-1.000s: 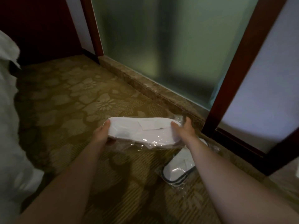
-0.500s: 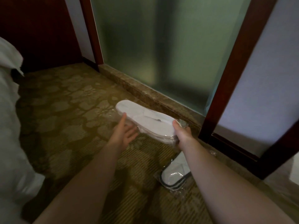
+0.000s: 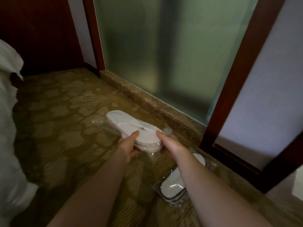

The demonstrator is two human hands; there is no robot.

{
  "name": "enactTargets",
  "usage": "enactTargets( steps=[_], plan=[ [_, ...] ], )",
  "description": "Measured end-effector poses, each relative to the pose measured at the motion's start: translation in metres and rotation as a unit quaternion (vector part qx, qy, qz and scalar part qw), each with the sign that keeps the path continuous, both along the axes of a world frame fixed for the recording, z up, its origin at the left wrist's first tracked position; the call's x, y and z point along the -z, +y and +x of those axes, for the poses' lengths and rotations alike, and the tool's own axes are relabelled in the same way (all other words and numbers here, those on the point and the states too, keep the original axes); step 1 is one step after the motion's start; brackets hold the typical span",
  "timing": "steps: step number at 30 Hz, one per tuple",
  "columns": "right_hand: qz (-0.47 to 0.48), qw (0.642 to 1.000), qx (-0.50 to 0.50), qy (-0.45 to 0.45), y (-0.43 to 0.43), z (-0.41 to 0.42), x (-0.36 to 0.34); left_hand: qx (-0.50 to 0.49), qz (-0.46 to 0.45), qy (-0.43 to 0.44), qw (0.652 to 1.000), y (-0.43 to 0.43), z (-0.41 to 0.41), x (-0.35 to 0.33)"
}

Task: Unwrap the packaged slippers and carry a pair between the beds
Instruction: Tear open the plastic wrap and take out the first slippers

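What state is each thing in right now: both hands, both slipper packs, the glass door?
Left hand: closed on the near end of the held slipper pack.
Right hand: closed on the same end, from the other side.
Held slipper pack: lifted off the carpet, still in its clear wrap.
Second slipper pack: lying on the carpet, wrapped, untouched.
Frosted glass door: whether shut cannot be told.

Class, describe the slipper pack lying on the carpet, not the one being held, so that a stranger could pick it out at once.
Start at the dark wooden door frame beside the frosted glass panel. On the patterned carpet near its foot lies a wrapped slipper pack, partly hidden by the right forearm. Unlike the all-white pack in both hands, it has dark edging and nobody touches it.
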State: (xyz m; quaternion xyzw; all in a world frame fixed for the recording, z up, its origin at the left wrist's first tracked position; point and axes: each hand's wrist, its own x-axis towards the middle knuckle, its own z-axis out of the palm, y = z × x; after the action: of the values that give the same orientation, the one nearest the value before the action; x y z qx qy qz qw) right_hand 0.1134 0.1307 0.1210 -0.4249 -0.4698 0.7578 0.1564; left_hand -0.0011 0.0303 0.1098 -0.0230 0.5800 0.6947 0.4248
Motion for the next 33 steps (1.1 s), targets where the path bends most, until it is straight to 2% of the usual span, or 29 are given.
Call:
enactTargets(
  steps=[3, 5, 7, 10, 13, 17, 21, 26, 30, 33],
  plan=[
    [0.104, 0.992, 0.002, -0.077, -0.001, 0.001, 0.001, -0.034, -0.017, -0.006, 0.999, -0.004, -0.004, 0.004],
    [0.244, 0.961, 0.011, -0.131, -0.002, 0.001, 0.001, -0.049, -0.019, -0.004, 0.999, -0.006, -0.006, 0.003],
    [0.352, 0.925, 0.016, -0.142, -0.004, 0.003, -0.005, -0.055, -0.023, 0.003, 0.998, -0.008, -0.006, 0.003],
    [0.376, 0.92, -0.053, -0.097, -0.006, 0.002, -0.016, -0.056, -0.013, 0.006, 0.998, -0.008, -0.006, 0.001],
    [0.408, 0.892, -0.161, -0.112, -0.013, -0.002, -0.021, -0.068, 0.0, -0.008, 0.998, -0.009, -0.005, 0.0],
    [0.49, 0.821, -0.248, -0.157, -0.023, -0.009, -0.015, -0.107, -0.008, -0.007, 0.994, -0.01, -0.006, 0.0],
    [0.594, 0.748, -0.257, -0.148, -0.03, -0.013, -0.016, -0.154, 0.001, -0.005, 0.988, -0.01, -0.009, -0.003],
    [0.648, 0.684, -0.294, -0.159, -0.037, -0.019, -0.016, -0.182, 0.003, 0.001, 0.983, -0.013, -0.013, -0.005],
    [0.661, 0.667, -0.302, -0.163, -0.04, -0.023, -0.014, -0.16, -0.006, 0.024, 0.987, -0.013, -0.01, -0.005],
    [0.641, 0.698, -0.274, -0.16, -0.038, -0.023, -0.013, -0.162, 0.005, 0.027, 0.986, -0.011, -0.008, -0.009]
  ],
)
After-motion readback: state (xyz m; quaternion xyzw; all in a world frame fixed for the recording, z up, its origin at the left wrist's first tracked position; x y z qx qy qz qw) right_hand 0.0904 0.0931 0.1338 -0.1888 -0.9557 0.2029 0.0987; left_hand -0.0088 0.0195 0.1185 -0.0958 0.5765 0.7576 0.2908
